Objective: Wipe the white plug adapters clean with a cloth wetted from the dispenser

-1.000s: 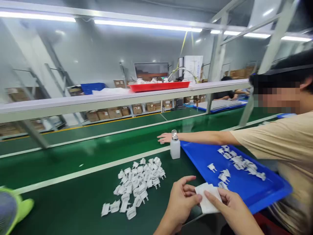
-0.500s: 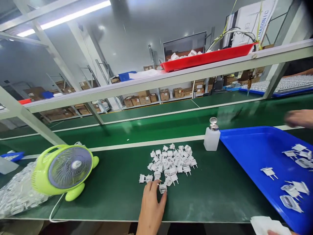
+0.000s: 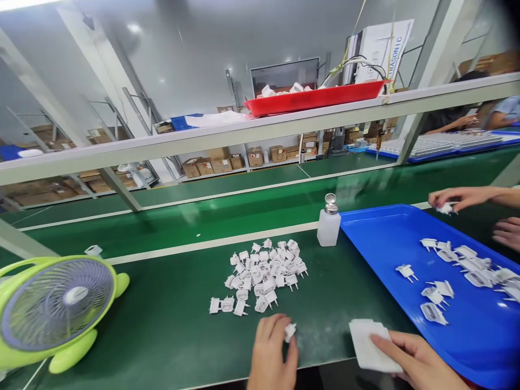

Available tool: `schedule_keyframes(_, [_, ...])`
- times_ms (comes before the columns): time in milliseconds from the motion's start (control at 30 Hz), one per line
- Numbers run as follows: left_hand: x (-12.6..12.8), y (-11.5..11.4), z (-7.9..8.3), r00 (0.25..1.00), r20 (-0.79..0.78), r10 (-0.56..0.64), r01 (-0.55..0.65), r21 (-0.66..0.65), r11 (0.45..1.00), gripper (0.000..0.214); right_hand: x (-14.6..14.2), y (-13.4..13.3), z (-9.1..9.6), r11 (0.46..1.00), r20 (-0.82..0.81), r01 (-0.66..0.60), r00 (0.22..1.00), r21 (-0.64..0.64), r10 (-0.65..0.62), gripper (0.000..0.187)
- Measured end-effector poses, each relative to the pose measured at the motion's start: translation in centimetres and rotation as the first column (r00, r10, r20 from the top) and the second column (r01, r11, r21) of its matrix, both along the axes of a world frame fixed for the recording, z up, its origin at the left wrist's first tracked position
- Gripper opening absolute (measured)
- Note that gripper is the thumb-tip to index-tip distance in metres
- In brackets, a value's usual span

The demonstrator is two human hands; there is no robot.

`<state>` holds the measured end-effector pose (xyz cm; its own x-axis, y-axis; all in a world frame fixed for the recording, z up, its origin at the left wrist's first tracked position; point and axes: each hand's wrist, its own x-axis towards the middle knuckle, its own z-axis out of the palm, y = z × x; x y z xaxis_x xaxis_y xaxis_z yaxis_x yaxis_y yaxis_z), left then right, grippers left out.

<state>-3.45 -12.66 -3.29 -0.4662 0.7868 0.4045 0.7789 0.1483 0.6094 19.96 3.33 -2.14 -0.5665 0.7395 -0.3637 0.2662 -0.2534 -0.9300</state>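
Between the thumb and fingers of my left hand is a small white plug housing with pins, near the front edge of the green bench. A heap of similar white plug housings lies just beyond it. My right hand grips a folded stack of white wipes at the bench's front edge, thumb on top; its other fingers are partly hidden beneath. Right of that hand lies a blue tray with several plug housings scattered on it.
A white dispenser bottle with a metal top stands left of the tray. At far left is a green fan. Another person's hand holds a plug housing beyond the tray. A red tray rests on the overhead shelf.
The view has swung right. My left hand has drawn a plug housing from the heap toward the front edge. My right hand and the wipes have come up into fuller view.
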Motion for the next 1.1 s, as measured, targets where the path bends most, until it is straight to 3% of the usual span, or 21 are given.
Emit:
schedule_keyframes(100, [2.1,4.3,1.3,0.940,0.088,-0.331,0.338,-0.088,0.937,0.042,-1.6,1.0,0.2,0.974,-0.020,0.030,0.999,0.224,-0.026,0.051])
schedule_keyframes(200, [2.3,6.7,1.9,0.852,0.160,-0.498,0.520,-0.161,0.839,0.049,-1.9,1.9,-0.8,0.871,-0.022,0.144,0.988,0.470,-0.152,0.050])
schedule_keyframes(300, [1.3,6.8,1.9,0.844,0.298,-0.445,0.511,-0.201,0.835,0.071,-1.5,1.3,-2.7,0.758,-0.031,0.266,0.951,0.596,-0.309,0.049])
schedule_keyframes(367, [0.7,6.5,1.7,0.861,0.365,-0.355,0.448,-0.211,0.869,0.073,-1.9,0.1,-3.8,0.690,-0.047,0.250,0.953,0.679,-0.300,0.045])
schedule_keyframes(500, [0.5,6.7,0.9,0.870,0.352,-0.346,0.426,-0.181,0.886,0.034,-4.1,-2.2,-4.8,0.594,-0.039,0.063,0.998,0.802,-0.052,0.041])
schedule_keyframes(633, [0.7,7.6,0.2,0.882,0.303,-0.362,0.428,-0.192,0.883,0.028,-5.1,-2.5,-4.8,0.497,-0.005,-0.078,0.987,0.865,0.163,0.053])
schedule_keyframes(733, [0.2,8.3,0.2,0.886,0.283,-0.368,0.434,-0.224,0.873,0.026,-4.4,-2.2,-4.8,0.431,0.014,-0.115,0.973,0.895,0.231,0.061])
schedule_keyframes(900, [-1.8,9.6,1.1,0.837,0.343,-0.427,0.519,-0.248,0.818,0.015,-3.1,-1.8,-4.4,0.247,0.189,-0.263,0.939,0.933,0.287,0.063])
schedule_keyframes(967, [-2.5,10.3,1.4,0.798,0.389,-0.459,0.572,-0.254,0.780,0.016,-2.9,-1.6,-3.7,0.244,0.230,-0.305,0.928,0.920,0.293,0.064])
schedule_keyframes(1100, [-2.8,11.0,1.2,0.763,0.437,-0.476,0.612,-0.253,0.749,0.021,-2.7,-1.5,-1.8,0.345,0.231,-0.331,0.925,0.878,0.300,0.057])
